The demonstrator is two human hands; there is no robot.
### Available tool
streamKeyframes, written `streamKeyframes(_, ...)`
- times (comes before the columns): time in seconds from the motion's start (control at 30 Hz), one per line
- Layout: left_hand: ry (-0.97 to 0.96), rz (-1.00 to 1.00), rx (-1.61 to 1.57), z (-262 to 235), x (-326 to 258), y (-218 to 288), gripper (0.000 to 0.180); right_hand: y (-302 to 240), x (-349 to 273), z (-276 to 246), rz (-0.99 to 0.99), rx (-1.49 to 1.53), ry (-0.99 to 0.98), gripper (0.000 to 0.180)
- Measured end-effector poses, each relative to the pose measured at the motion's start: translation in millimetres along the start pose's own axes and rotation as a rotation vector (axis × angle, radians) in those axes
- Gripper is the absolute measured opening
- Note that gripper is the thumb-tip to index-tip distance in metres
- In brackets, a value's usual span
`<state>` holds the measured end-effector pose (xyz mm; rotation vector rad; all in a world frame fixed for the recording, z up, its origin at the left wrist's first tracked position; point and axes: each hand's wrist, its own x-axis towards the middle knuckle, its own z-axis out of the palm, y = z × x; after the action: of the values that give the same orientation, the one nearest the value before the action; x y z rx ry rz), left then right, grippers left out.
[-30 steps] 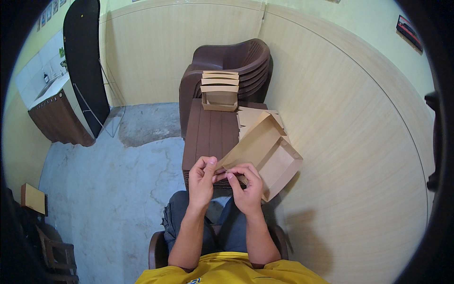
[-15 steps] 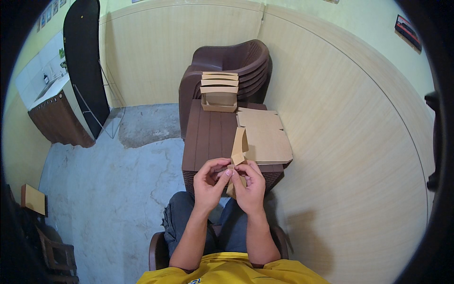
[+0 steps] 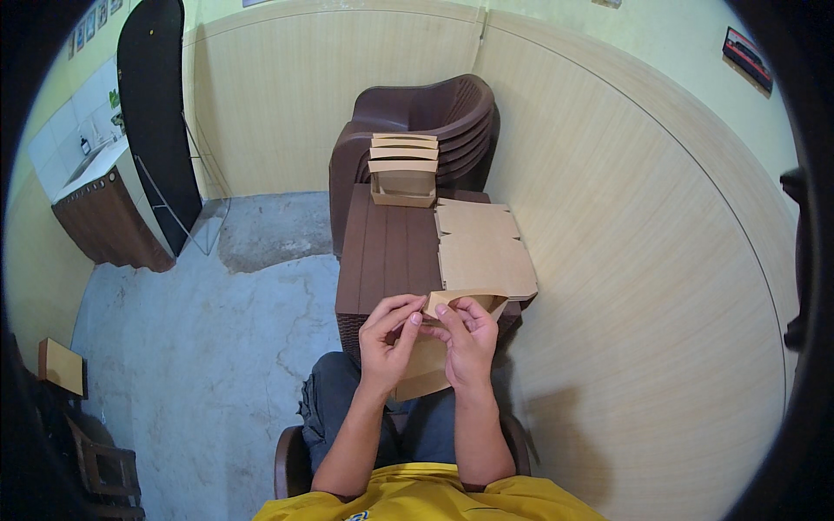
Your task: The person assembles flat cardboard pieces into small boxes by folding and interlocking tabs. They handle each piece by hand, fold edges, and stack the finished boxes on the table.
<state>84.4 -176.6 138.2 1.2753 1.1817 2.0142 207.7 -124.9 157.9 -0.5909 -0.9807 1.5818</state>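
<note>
Between my hands, over my lap, is a part-folded brown cardboard box (image 3: 422, 368), tilted, with one raised wall running off to the right. My right hand (image 3: 470, 343) grips that wall near a corner, thumb on the outer face and fingers curled behind. At the same corner my left hand (image 3: 387, 343) pinches the cardboard edge with thumb and fingertips. Fingers cover most of the corner, so its tabs are hard to make out. Just beyond, flat cardboard blanks (image 3: 486, 247) lie stacked on the brown table (image 3: 382, 260).
Several folded cardboard boxes (image 3: 403, 181) are stacked at the table's far end. Behind them rise stacked brown plastic chairs (image 3: 426, 108). A wood-panelled wall (image 3: 625, 260) borders the right side. An ironing-board-like black panel (image 3: 152, 122) leans at the far left beside a sink counter (image 3: 100, 165).
The box has been turned, so its raised wall now points right instead of away from me, and more of its body shows below. My right hand has shifted slightly right.
</note>
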Motion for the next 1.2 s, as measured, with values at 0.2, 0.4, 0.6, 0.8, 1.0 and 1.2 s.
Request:
streamKeyframes(0.2, 0.195, -0.173, -0.286, 8.0, -0.5, -1.2, 0.02, 10.3, -0.4, -1.8, -0.102, -0.203, 0.067, 0.01)
streamKeyframes(0.4, 0.135, 0.095, 0.089, 12.9, 0.8, 11.7, 0.021, 21.4, 1.1, -7.7, -0.33, -0.365, 0.021, 0.018)
streamKeyframes(0.6, 0.229, 0.043, 0.065, 15.0, -0.3, 10.8, 0.026, 25.0, -3.7, -5.4, -0.342, -0.403, 0.018, 0.02)
streamKeyframes(0.8, 0.262, -0.114, -0.04, 16.1, -2.8, 5.0, 0.027, 20.3, -5.6, -2.6, -0.341, -0.434, -0.01, 0.018)
streamKeyframes(1.0, 0.31, -0.089, 0.02, 21.6, -8.7, 4.4, 0.03, 21.3, -6.0, -2.4, -0.354, -0.439, -0.031, 0.016)
streamKeyframes(1.2, 0.283, -0.022, 0.024, 21.2, -5.2, 0.2, 0.032, 19.1, -6.8, -5.9, -0.356, -0.45, -0.042, 0.018)
